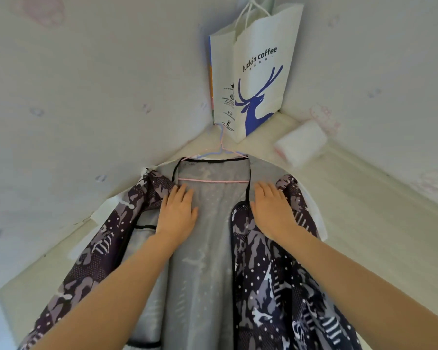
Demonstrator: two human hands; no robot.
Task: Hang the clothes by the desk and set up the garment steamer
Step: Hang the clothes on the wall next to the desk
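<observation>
Head view: both hands lie flat, fingers spread, on the jacket [208, 248]. Left hand [177, 210] presses the lining; right hand [271, 208] presses the front edge. The jacket hangs on a hanger [220, 152].

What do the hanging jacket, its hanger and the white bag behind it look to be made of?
Jacket: thin synthetic cloth, probably; patterned outside, smooth grey lining with a slight sheen.
Hanger: thin rods, pink and pale blue, likely plastic-coated wire.
Bag: matte white paper with creased folds and cord handles.

I see the camo-print jacket [271, 286] w/ grey lining hanging open on a pink hanger [214, 181], front panels spread apart.
</observation>
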